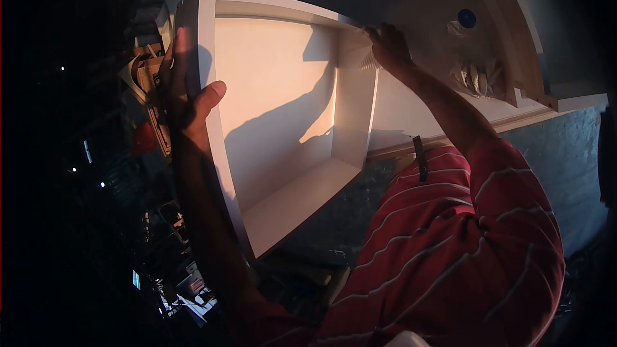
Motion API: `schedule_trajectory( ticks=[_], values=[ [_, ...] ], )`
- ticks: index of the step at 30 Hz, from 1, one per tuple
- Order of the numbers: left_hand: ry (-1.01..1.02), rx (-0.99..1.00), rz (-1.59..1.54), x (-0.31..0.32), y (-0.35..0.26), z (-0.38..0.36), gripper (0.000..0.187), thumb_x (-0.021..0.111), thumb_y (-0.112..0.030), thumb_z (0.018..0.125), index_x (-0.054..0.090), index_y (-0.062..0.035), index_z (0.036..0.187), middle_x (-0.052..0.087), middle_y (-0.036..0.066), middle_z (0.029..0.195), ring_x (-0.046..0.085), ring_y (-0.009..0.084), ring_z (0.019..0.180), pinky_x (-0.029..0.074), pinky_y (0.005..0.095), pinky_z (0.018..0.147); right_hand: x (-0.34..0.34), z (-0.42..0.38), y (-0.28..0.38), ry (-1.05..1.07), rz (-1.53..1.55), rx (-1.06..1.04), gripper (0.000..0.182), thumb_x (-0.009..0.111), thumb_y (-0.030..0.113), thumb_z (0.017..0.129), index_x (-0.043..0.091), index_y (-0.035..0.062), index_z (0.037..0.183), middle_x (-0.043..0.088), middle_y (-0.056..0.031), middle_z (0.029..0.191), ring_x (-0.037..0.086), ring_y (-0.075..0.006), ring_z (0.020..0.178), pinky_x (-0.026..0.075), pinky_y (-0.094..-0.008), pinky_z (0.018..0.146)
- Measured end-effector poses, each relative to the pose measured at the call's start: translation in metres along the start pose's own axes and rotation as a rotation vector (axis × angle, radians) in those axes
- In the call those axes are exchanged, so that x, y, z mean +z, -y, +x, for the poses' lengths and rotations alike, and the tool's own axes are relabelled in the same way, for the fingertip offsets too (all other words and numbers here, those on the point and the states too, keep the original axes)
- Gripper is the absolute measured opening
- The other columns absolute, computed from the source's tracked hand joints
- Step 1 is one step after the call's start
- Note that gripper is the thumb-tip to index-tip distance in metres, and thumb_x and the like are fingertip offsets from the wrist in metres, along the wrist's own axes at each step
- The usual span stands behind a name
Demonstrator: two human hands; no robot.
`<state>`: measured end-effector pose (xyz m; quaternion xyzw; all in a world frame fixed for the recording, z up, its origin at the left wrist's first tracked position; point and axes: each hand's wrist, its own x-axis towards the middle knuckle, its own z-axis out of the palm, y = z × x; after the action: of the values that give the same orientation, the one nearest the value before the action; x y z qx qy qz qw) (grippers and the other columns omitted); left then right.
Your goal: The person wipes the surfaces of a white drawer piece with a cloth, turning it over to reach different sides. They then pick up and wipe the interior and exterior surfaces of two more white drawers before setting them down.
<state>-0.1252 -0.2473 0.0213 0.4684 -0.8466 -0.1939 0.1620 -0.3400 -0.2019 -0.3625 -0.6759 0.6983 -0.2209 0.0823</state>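
The left hand (186, 93) clamps fingers and thumb around the near side panel of one white open box (276, 122), seemingly to steady it, while the right hand (389, 45) closes on its far top corner, beside one blue-capped bottle (464, 22) on the board (418, 115) behind.

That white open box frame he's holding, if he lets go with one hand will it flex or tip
The white box frame looks like rigid board panels, so it probably won't flex. It seems bulky and fairly heavy, since the left hand grips one side panel while the right hand steadies a far corner. Released on one side, it would likely swing or tip.
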Motion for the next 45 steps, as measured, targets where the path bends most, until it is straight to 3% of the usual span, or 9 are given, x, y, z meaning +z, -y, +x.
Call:
schedule_trajectory(
  ticks=[5,13,16,19,22,28,38,40,45],
  values=[
    [0.103,0.102,0.002,-0.010,0.027,0.018,0.098,0.070,-0.045,0.068,0.032,-0.0026,0.148,0.050,0.019,0.128,0.052,0.0299,0.112,0.043,0.0408,0.094,0.017,-0.013,0.019,-0.101,-0.023,-0.039,0.032,0.053,0.013,0.083,0.059,0.0005,0.113,0.057,-0.0137,0.100,0.057,-0.0269,0.091,0.048,-0.0421,0.076],
    [0.140,0.105,-0.060,-0.012,0.011,0.011,0.078,0.065,-0.031,0.077,0.038,0.0010,0.143,0.057,0.019,0.119,0.056,0.0251,0.108,0.044,0.0355,0.094,0.029,-0.182,0.159,0.380,0.307,-0.692,0.025,0.058,0.024,0.082,0.068,0.0112,0.100,0.059,-0.0063,0.101,0.054,-0.0212,0.101,0.041,-0.0385,0.085],
    [0.213,0.462,0.196,-0.018,0.026,0.011,0.059,0.061,-0.024,0.086,0.045,-0.0047,0.139,0.055,0.021,0.125,0.057,0.0269,0.111,0.044,0.0365,0.096,0.031,-0.172,0.149,0.633,0.312,-0.837,0.017,0.061,0.025,0.080,0.072,0.0166,0.089,0.059,-0.0047,0.099,0.054,-0.0210,0.101,0.041,-0.0383,0.084],
    [0.204,0.417,0.053,-0.018,0.038,0.011,0.043,0.059,-0.022,0.092,0.051,-0.0103,0.133,0.051,0.025,0.133,0.058,0.0301,0.113,0.045,0.0380,0.097,0.017,-0.116,0.113,0.468,0.259,-0.561,0.014,0.063,0.025,0.079,0.072,0.0157,0.076,0.061,-0.0061,0.094,0.055,-0.0212,0.101,0.041,-0.0379,0.085],
    [0.162,-0.021,-0.246,-0.007,0.011,0.011,0.092,0.061,-0.038,0.076,0.022,0.0051,0.148,0.049,0.022,0.134,0.047,0.0251,0.123,0.034,0.0346,0.105,0.017,-0.065,0.092,0.211,0.094,-0.283,0.018,0.058,0.013,0.081,0.072,0.0084,0.091,0.058,-0.0115,0.107,0.054,-0.0254,0.106,0.042,-0.0376,0.088],
    [0.226,0.197,-0.224,0.000,0.000,0.011,0.091,0.063,-0.036,0.076,0.023,0.0085,0.145,0.052,0.021,0.127,0.050,0.0233,0.114,0.039,0.0345,0.098,0.055,-0.163,0.151,0.243,0.352,-0.625,0.022,0.055,0.016,0.082,0.072,0.0037,0.089,0.058,-0.0101,0.108,0.052,-0.0242,0.104,0.041,-0.0382,0.087],
    [0.238,0.308,-0.227,0.001,-0.003,0.011,0.088,0.066,-0.033,0.075,0.026,0.0116,0.140,0.054,0.021,0.118,0.053,0.0214,0.103,0.046,0.0346,0.089,0.008,-0.171,0.122,0.636,0.285,-0.895,0.024,0.052,0.025,0.090,0.073,0.0122,0.088,0.059,-0.0077,0.108,0.052,-0.0217,0.105,0.040,-0.0361,0.088],
    [0.227,0.301,-0.161,-0.008,0.004,0.003,0.085,0.066,-0.033,0.076,0.027,0.0102,0.139,0.053,0.022,0.119,0.053,0.0221,0.104,0.046,0.0349,0.089,-0.024,-0.159,0.109,0.952,0.257,-0.952,0.021,0.058,0.026,0.087,0.074,0.0123,0.089,0.060,-0.0082,0.105,0.054,-0.0249,0.105,0.044,-0.0388,0.086],
    [0.210,0.315,-0.083,-0.016,0.020,-0.001,0.078,0.065,-0.032,0.079,0.031,0.0068,0.137,0.052,0.022,0.122,0.054,0.0236,0.105,0.046,0.0356,0.090,-0.040,-0.123,0.088,0.991,0.499,-0.724,0.020,0.059,0.023,0.086,0.074,0.0139,0.097,0.060,-0.0108,0.100,0.057,-0.0313,0.102,0.048,-0.0435,0.086]
  ],
)
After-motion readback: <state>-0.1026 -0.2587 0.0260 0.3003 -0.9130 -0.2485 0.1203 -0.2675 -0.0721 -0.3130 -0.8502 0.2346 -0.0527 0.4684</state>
